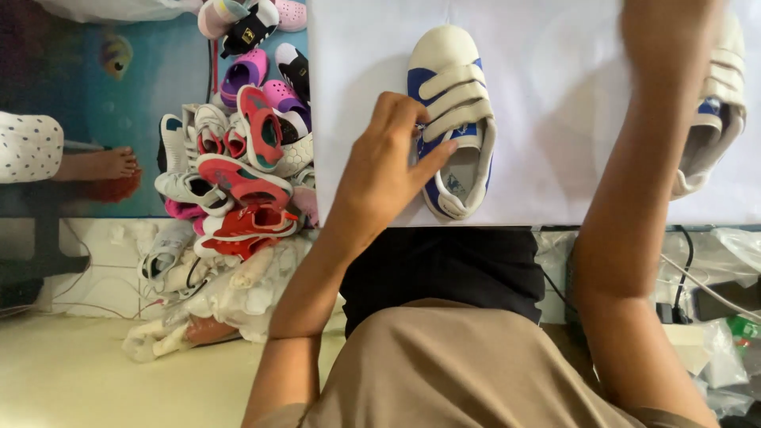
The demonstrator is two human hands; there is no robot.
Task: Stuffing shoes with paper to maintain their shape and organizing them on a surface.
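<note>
A blue and white child's shoe (pixel 456 119) with three cream straps lies on a white tabletop (pixel 555 158), toe pointing away from me. My left hand (pixel 384 170) grips its left side, fingertips pinching by the middle strap and thumb pressed on the rim of the opening. A matching second shoe (pixel 713 119) lies at the right, partly hidden behind my right forearm (pixel 634 198). That forearm reaches up past the top edge of the picture, so my right hand is out of sight.
A heap of small shoes and sandals (pixel 238 158) in red, pink, white and purple is piled on the floor to the left. Another person's bare foot (pixel 103 164) rests beside it. Cables and plastic bags (pixel 713 317) lie under the table's right side.
</note>
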